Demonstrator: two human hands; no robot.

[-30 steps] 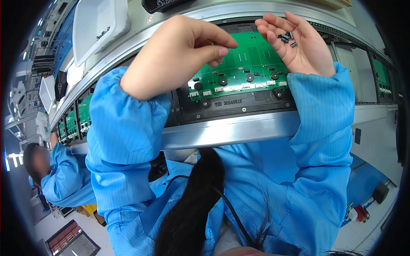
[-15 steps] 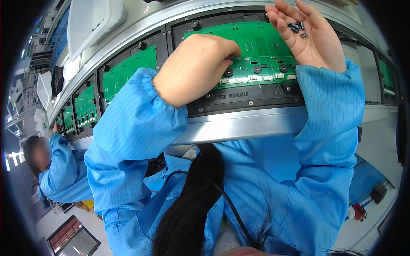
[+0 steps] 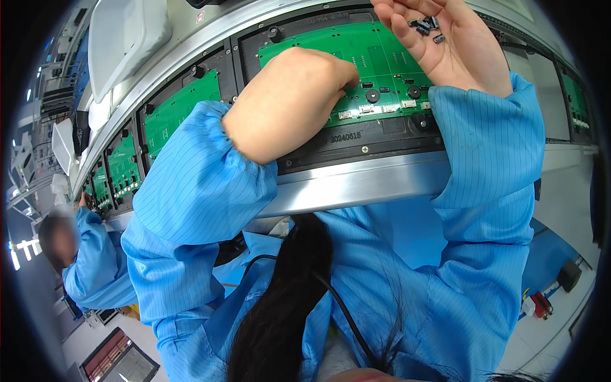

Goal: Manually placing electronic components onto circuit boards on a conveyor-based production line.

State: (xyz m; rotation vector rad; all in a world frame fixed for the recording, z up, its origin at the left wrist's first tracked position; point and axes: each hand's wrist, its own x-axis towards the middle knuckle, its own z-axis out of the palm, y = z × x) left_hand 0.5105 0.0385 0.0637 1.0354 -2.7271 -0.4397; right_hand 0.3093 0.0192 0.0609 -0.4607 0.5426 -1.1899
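My left hand (image 3: 289,102) is over a green circuit board (image 3: 318,48), palm down, fingers curled together at the board's surface. Its fingertips are partly hidden, so whatever they pinch cannot be made out. Palm up and cupped above the board's far right part, my right hand (image 3: 461,54) holds several small black cylindrical capacitors (image 3: 424,27). The board lies in a black frame (image 3: 388,141). Black round parts, among them one round buzzer-like part (image 3: 372,95), and white connectors (image 3: 366,109) stand along its near side.
A metal rail (image 3: 363,175) runs along the near side of the frames. More framed boards, including a green board (image 3: 184,108), continue to the left. A white tray (image 3: 127,44) is at the far left. Another person in a blue sleeve (image 3: 98,254) works farther left.
The whole view has shifted slightly, moving the boards and tray leftward. My left hand now sits farther right over the board, covering a black round part. My right hand still cups the capacitors.
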